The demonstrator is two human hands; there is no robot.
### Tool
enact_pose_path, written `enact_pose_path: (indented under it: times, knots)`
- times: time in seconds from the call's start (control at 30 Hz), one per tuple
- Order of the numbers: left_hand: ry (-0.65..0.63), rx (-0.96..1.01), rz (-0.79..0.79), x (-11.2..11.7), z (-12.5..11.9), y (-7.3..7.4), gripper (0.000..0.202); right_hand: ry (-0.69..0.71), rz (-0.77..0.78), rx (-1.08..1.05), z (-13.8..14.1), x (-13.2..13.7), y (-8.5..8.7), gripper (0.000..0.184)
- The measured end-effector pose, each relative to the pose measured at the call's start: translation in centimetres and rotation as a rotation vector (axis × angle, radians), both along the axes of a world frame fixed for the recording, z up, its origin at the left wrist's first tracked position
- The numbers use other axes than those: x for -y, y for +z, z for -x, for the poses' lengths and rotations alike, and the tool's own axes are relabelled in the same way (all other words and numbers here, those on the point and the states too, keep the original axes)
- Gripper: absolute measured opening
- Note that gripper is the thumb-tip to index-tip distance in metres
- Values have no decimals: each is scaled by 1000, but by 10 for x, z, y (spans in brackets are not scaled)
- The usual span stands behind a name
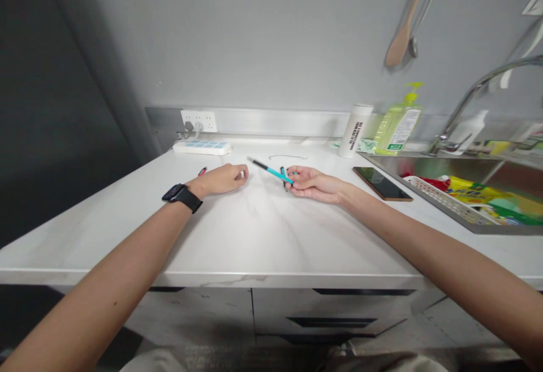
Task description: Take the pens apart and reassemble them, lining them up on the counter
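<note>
My right hand (311,184) is turned partly palm up over the counter, its fingers closed around pens. One is a bright blue pen (278,174) with a black end, slanting up to the left, its tip blurred. Across it, a second, dark and pale pen (284,175) shows between the fingers. My left hand (225,178) is curled low over the counter to the left, back of the hand up, with nothing visible in its fingers; a black watch is on that wrist. Behind it a red and dark pen-like thing (202,171) is partly hidden.
On the white counter (254,236) are a power strip (202,147), a thin wire-like strand (288,156), a white cylinder (355,132), a green pump bottle (399,123) and a phone (382,183). At right, the sink (487,228) holds a white basket and colourful packets.
</note>
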State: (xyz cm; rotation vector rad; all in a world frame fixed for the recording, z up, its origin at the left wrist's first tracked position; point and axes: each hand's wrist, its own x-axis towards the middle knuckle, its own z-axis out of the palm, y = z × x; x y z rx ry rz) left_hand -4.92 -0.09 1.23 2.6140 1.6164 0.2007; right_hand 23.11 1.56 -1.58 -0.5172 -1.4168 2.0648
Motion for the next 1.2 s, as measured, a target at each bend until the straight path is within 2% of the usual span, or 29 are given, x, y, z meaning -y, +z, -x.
enact_pose_path:
  times: [0.07, 0.17, 0.33, 0.43, 0.53, 0.7, 0.8, 0.97, 1.2]
  knots:
    - [7, 0, 12, 0, 0, 0, 29, 52, -17, 19, 0, 3, 2, 35]
    - [10, 4, 17, 1, -1, 0, 30, 91, -11, 22, 0, 4, 3, 22]
    - [24, -6, 23, 3, -2, 2, 29, 17, -6, -29, 0, -1, -1, 29]
    - [14, -16, 30, 3, -1, 1, 29, 18, 5, -22, 0, -2, 0, 24]
    - [-12, -15, 37, 3, -1, 0, 29, 3, 18, -25, 1, 1, 2, 28]
    - [1, -19, 34, 3, -2, 0, 29, 15, 34, -9, 3, 1, 2, 21]
    - [0, -18, 34, 2, -2, -1, 29, 2, 37, -35, 3, 0, 0, 28]
    - [-3, -24, 36, 1, -1, -1, 30, 75, 49, -4, 2, 0, -1, 25]
    - [31, -37, 37, 5, -4, 2, 31, -22, 56, 24, 4, 4, 1, 20]
